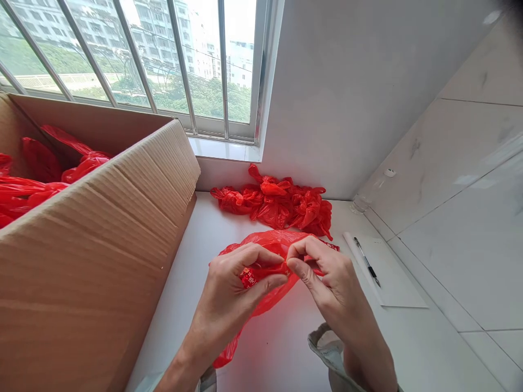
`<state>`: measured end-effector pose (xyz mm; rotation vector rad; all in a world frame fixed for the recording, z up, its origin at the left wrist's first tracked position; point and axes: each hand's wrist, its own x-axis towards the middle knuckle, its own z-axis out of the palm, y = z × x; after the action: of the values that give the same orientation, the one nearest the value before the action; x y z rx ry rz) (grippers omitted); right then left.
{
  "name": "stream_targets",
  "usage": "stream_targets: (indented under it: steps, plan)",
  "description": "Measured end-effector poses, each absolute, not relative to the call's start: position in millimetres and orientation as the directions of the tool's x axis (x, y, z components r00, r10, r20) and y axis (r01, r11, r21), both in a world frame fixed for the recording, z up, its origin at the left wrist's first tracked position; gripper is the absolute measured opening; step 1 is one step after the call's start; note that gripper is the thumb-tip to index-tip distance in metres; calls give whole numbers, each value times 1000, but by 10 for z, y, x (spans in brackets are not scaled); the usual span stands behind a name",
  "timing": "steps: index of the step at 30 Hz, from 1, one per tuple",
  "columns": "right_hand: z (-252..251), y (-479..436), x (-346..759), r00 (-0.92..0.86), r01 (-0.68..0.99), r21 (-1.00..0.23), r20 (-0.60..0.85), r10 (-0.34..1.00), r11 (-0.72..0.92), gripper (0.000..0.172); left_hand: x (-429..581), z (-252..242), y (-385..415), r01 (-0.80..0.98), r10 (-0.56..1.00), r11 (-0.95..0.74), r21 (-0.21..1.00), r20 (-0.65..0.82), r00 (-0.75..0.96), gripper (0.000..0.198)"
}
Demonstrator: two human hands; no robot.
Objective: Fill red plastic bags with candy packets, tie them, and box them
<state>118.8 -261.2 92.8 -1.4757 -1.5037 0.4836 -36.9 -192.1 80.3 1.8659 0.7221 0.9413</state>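
A thin red plastic bag (272, 238) lies spread on the white table under both my hands. My left hand (226, 291) is curled, with thumb and fingers around gathered red plastic. A red piece with pale printing (247, 277) shows inside that grip; whether it is a packet or part of the bag I cannot tell. Thumb and forefinger of my right hand (333, 277) pinch the red plastic right beside the left fingertips. Another printed red edge (330, 246) sticks out behind the right hand. One end of the bag trails toward me below the left wrist.
A large cardboard box (134, 201) with red plastic bags (87, 163) inside stands at left. Several knotted red bags (278, 201) lie along the wall. On the right are a white pad (398, 283), a black pen (368, 264) and a clear glass (360, 203). Behind is a barred window.
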Motion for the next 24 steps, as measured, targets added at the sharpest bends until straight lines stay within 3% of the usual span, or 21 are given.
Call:
stream_targets:
  steps: [7, 14, 18, 24]
  plan:
    - [918, -2612, 1118, 195, 562, -803, 362, 912, 198, 19, -375, 745, -1899, -57, 822, -127, 990, 137, 552, 8]
    - [849, -2559, 1180, 101, 345, -915, 257, 961, 209, 24, -346, 771, -1861, -233, 764, 108, 966, 69, 642, 4]
    - [833, -2550, 1262, 137, 298, -938, 223, 965, 175, 25, -354, 758, -1838, -249, 797, 124, 961, 53, 602, 4]
    - [910, -2598, 1262, 178, 370, -909, 271, 946, 191, 17, -377, 757, -1853, -215, 828, 17, 976, 107, 550, 8]
